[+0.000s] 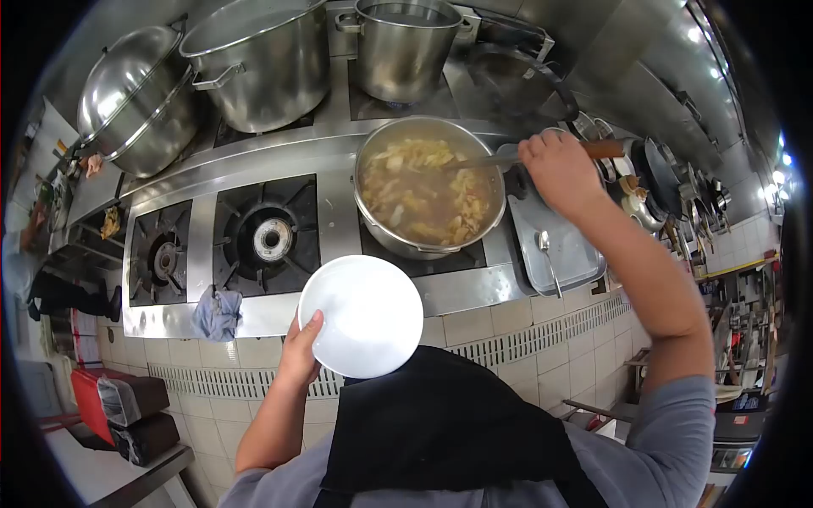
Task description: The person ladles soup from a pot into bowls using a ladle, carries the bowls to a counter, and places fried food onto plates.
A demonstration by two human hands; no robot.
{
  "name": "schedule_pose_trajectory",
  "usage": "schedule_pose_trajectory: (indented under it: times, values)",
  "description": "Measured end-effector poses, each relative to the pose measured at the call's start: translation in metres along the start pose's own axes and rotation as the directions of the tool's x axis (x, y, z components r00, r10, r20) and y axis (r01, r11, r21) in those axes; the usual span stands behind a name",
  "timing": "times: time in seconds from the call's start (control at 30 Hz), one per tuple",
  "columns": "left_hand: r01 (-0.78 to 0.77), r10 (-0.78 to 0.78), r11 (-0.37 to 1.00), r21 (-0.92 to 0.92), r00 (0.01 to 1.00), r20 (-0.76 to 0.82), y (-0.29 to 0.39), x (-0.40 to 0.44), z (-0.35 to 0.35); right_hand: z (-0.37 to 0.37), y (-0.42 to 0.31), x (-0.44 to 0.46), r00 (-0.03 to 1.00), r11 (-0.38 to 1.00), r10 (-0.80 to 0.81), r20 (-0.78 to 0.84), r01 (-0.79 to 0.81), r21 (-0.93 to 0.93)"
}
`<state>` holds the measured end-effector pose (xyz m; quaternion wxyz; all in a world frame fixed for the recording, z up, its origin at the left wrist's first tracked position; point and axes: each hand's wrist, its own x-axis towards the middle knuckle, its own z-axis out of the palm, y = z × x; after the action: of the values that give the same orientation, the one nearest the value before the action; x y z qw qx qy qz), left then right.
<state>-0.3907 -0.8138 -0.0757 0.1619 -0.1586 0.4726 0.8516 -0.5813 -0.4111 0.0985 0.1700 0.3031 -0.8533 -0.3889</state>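
Note:
My left hand (303, 345) grips a round white bowl (362, 315) by its left rim, thumb on the edge. The bowl looks empty and hangs in front of the stove, just below a steaming pot. That large steel pot (362, 200) is on the front right burner, full of brownish broth with pale cabbage-like pieces (412, 156). Closed around the long metal handle of a ladle (487, 161) is my right hand (562, 169), to the right of the pot. The handle ends in wood; the ladle's head is hidden in the broth.
Large steel pots (258, 72) line the back of the stove. Two bare burners (272, 240) lie at left, a grey cloth (217, 313) on the front edge. A metal tray (529, 233) with a spoon (549, 261) sits right of the pot. Far left, another person's dark-clothed leg (72, 296) shows.

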Motion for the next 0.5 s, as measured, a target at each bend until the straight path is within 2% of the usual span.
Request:
schedule_pose_trajectory:
  times: [0.03, 0.1, 0.17, 0.23, 0.3, 0.37, 0.43, 0.47, 0.5]
  values:
    - [0.005, -0.005, 1.000, 0.002, 1.000, -0.009, 0.001, 0.001, -0.002, -0.002, 0.006, 0.004, 1.000, 1.000, -0.004, 0.000, 0.004, 0.010]
    - [-0.055, 0.058, 0.997, 0.050, 0.996, -0.069, 0.002, 0.000, -0.002, -0.004, 0.015, 0.009, 0.989, 0.987, -0.145, 0.026, 0.146, -0.069]
    - [-0.053, 0.058, 0.997, 0.051, 0.994, -0.095, 0.003, -0.005, 0.001, -0.005, 0.024, 0.010, 0.981, 0.980, -0.194, -0.014, 0.193, -0.056]
    - [-0.123, 0.121, 0.992, -0.008, 0.984, -0.128, 0.001, -0.011, 0.004, -0.010, 0.031, 0.013, 0.959, 0.966, -0.251, 0.131, 0.257, -0.034]
    - [-0.126, 0.122, 0.992, -0.013, 0.980, -0.155, -0.003, -0.020, 0.007, -0.008, 0.042, 0.016, 0.947, 0.962, -0.272, 0.170, 0.271, 0.029]
    - [-0.164, 0.152, 0.985, -0.047, 0.969, -0.196, -0.011, -0.029, 0.008, -0.002, 0.046, 0.017, 0.936, 0.957, -0.289, 0.202, 0.276, 0.091]
    - [-0.187, 0.170, 0.982, -0.043, 0.954, -0.247, -0.015, -0.036, 0.017, 0.003, 0.049, 0.018, 0.915, 0.935, -0.256, 0.311, 0.153, 0.320]
    - [-0.199, 0.178, 0.979, -0.045, 0.942, -0.284, -0.016, -0.038, 0.021, 0.008, 0.047, 0.015, 0.917, 0.933, -0.260, 0.302, 0.158, 0.324]
    - [-0.201, 0.181, 0.979, -0.042, 0.939, -0.291, -0.018, -0.039, 0.023, 0.014, 0.041, 0.010, 0.909, 0.922, -0.214, 0.357, 0.067, 0.381]
